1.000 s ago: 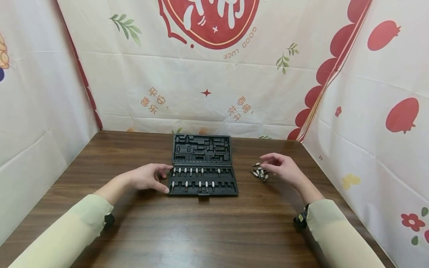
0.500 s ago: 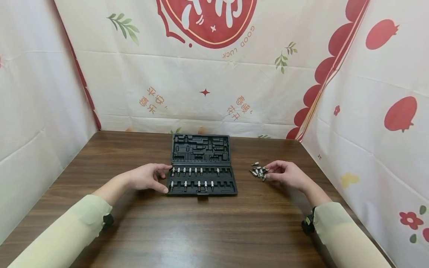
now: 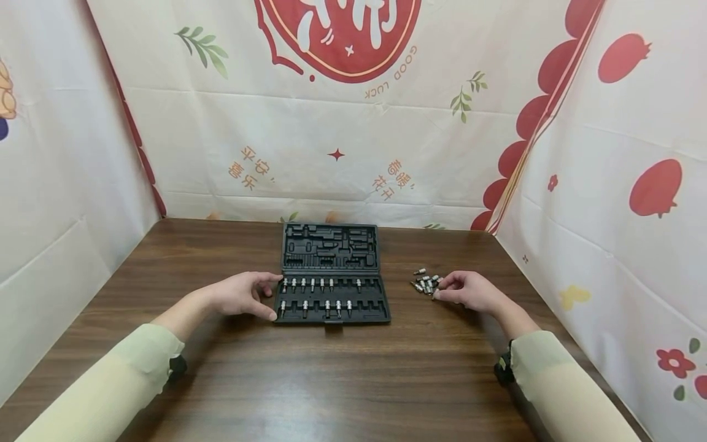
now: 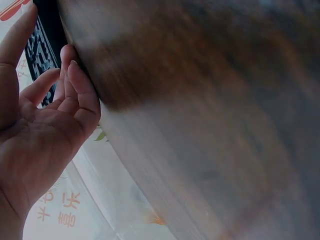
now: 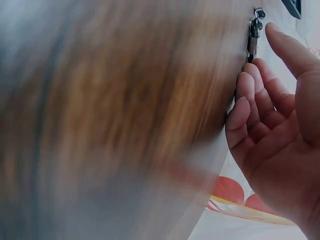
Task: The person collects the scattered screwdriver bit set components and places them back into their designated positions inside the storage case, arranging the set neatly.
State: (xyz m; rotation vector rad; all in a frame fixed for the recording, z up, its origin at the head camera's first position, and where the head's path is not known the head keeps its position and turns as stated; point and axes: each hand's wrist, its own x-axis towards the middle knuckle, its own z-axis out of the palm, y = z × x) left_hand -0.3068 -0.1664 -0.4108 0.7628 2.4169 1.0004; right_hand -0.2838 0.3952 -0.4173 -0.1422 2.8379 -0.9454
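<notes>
A black plastic case (image 3: 334, 312) lies open on the table, its lid (image 3: 330, 245) raised at the back. Two rows of silver bit sockets (image 3: 303, 284) stand in its base, with bare slots between some. My left hand (image 3: 239, 294) spans the case's left edge, index finger by the hinge and thumb at the front corner; the left wrist view shows its other fingers loosely bent. To the right of the case lies a small pile of loose bit sockets (image 3: 425, 283). At its right side is my right hand (image 3: 469, 291), fingertips touching a bit socket (image 5: 253, 45), thumb apart from the fingers.
The brown wooden table (image 3: 309, 380) extends in front of the case. A printed cloth (image 3: 331, 123) hangs behind it, and more cloth closes off both sides. One bit socket (image 3: 420, 271) lies slightly apart, behind the pile.
My right hand has come down from above the pile to its right side, its fingertips lowering to the table. My left hand keeps its place at the case's edge.
</notes>
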